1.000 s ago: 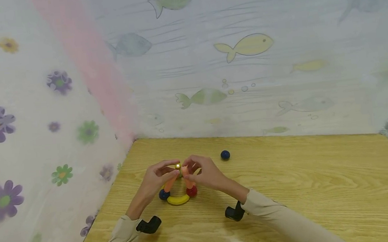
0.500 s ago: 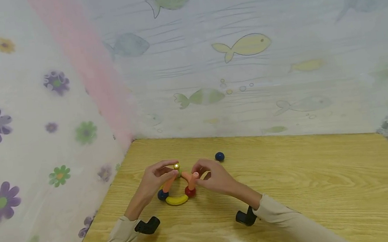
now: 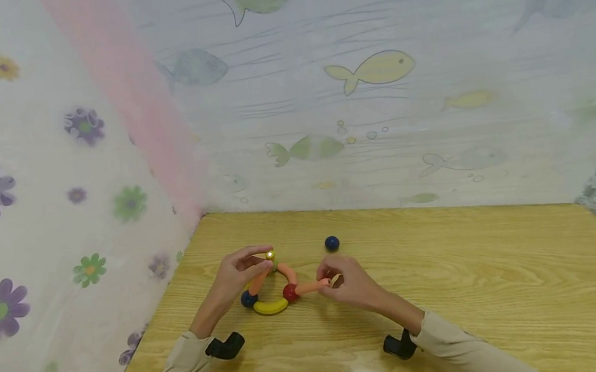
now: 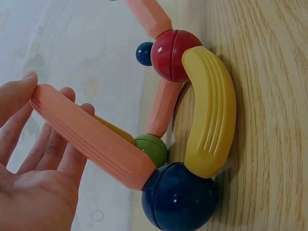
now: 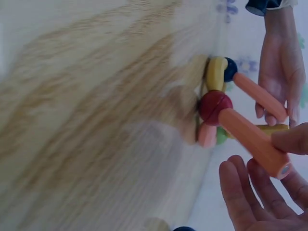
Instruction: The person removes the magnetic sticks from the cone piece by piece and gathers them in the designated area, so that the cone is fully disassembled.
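My left hand (image 3: 239, 275) pinches the upper end of a leaning orange rod (image 4: 96, 137), whose lower end joins a dark blue ball (image 4: 180, 199). Its fingers are also close to a yellow straight rod (image 3: 269, 256) rising from the green ball (image 4: 151, 149). Thumb and fingers of my right hand (image 3: 353, 282) hold the free end of another orange rod (image 5: 255, 144). That rod slants outward from the red ball (image 3: 290, 293). A curved yellow piece (image 3: 271, 307) links the red and blue balls, and a curved orange piece (image 3: 287, 272) links red and green.
A loose dark blue ball (image 3: 332, 243) lies on the wooden table (image 3: 475, 289) behind my right hand. Walls printed with flowers and fish (image 3: 370, 70) border the table at the left and back. Black wrist devices (image 3: 226, 347) sit at both sleeves.
My right hand has moved rightward and nearer, swinging the orange rod on the red ball from steeply raised to leaning low and outward. The left hand keeps its hold.
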The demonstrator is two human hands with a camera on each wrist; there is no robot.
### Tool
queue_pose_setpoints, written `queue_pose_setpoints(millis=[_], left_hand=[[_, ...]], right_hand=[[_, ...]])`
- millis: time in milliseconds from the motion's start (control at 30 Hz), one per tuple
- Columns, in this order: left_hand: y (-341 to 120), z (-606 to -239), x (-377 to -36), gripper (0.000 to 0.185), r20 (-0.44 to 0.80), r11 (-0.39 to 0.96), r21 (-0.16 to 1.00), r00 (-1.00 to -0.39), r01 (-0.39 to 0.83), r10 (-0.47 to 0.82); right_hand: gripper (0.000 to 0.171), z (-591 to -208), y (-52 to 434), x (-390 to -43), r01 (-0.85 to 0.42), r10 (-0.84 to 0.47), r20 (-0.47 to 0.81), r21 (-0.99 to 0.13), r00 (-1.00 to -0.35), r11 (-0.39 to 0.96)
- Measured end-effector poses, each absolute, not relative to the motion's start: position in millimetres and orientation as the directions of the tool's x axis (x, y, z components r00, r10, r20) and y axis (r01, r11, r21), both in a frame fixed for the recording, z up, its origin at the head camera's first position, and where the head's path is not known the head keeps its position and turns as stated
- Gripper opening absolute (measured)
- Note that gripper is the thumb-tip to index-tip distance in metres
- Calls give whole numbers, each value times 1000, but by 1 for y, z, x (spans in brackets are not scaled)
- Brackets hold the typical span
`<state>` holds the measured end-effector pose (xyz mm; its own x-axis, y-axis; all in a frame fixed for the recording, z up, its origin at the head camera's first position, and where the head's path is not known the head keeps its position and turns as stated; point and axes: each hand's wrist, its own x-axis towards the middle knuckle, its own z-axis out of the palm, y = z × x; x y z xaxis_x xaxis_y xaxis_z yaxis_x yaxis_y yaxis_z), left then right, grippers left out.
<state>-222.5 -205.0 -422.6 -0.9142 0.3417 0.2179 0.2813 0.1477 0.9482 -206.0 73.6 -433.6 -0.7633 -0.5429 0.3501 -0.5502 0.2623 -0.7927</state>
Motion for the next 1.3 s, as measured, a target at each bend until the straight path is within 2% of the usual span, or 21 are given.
queue_pose_setpoints(millis=[300, 467, 733, 1033, 1300], left_hand=[[-205, -423, -222, 36, 227, 146, 946, -911, 291, 344], [-204, -424, -223, 37, 234, 151, 942, -907, 301, 349], [-204, -421, -221, 39, 232, 173, 937, -912, 303, 339], [-204, -421, -219, 39, 202, 184, 946, -930, 266, 308], [-204, -419, -215, 41, 193, 96, 969, -941, 227, 277]], right_hand=[[14, -450, 88, -208, -547, -650, 202, -744, -732, 384], [13, -456, 88, -211, -597, -688, 198, -692, -698, 406], [8, -439, 62, -214, -560, -648, 164, -682, -744, 471], [18, -418, 10, -239, -511, -550, 269, -785, -791, 350], [14, -419, -10, -256, -534, -515, 315, -765, -797, 358]])
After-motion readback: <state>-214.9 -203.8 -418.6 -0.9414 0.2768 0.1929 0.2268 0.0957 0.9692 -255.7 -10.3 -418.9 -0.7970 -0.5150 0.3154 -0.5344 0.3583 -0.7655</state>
